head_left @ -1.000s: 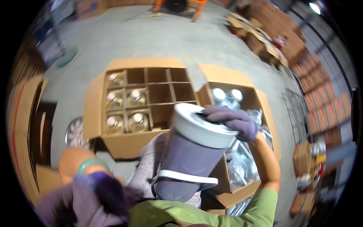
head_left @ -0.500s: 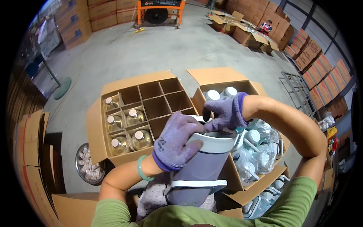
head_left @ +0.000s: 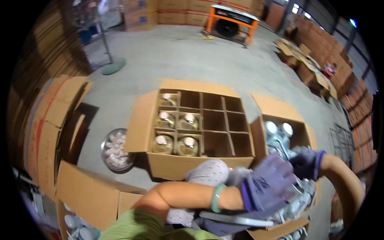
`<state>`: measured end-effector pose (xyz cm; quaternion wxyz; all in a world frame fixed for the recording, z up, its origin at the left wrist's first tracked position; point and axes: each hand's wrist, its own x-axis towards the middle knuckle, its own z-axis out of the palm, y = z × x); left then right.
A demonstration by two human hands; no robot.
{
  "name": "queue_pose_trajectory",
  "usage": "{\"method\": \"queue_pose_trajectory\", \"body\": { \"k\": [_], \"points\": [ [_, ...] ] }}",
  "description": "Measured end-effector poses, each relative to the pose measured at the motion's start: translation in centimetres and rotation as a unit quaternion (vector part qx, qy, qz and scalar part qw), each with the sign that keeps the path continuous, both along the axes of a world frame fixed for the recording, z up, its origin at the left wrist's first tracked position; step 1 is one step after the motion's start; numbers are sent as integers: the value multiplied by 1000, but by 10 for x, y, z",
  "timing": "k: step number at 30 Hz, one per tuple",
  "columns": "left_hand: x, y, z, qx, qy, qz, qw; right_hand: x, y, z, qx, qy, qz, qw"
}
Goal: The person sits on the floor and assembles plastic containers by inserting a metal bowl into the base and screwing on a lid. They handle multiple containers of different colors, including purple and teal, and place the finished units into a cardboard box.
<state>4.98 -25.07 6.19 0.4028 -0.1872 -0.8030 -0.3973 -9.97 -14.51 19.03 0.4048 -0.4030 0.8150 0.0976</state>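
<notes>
Both my hands wear purple work gloves. My left hand (head_left: 270, 182) reaches right, its back up and its fingers stretched out, above the near edge of the right carton (head_left: 282, 108). Just beyond it, my right hand (head_left: 306, 162) reaches in over that carton from the right; its fingertips are blurred and partly hidden. Pale-blue lidded jugs (head_left: 271, 128) and others in clear plastic bags stand inside. Under my left forearm, by my lap, lies a tall grey-violet container with a white handle (head_left: 236, 219), mostly covered by my arm and hand.
Ahead, a divided carton (head_left: 200, 164) holds several white-capped glass jugs (head_left: 188, 146). To its left is a metal bowl of white caps (head_left: 117, 150). An open carton (head_left: 88, 188) stands near left, flattened cardboard (head_left: 52, 120) beyond. A fan stand (head_left: 113, 66) and an orange-framed machine (head_left: 230, 26) stand farther off.
Both hands have moved from the grey-violet container's rim to the right, over the right carton. The container has sunk lower and tilted right. My view has turned left.
</notes>
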Motion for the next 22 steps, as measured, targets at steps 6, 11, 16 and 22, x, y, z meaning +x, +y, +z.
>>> {"method": "queue_pose_trajectory", "body": {
  "k": [6,11,16,22],
  "points": [
    [14,19,4,33,-2,6,999,3,44,-38,-32,88,133,987],
    [9,37,8,-13,-16,5,1000,-6,62,-52,-22,46,117,992],
    [10,36,19,-149,-84,-45,984,-4,30,-47,-32,59,-56,996],
    [-6,-55,-24,99,-32,-29,994,-23,-6,-66,-89,92,-272,954]
  ]
}}
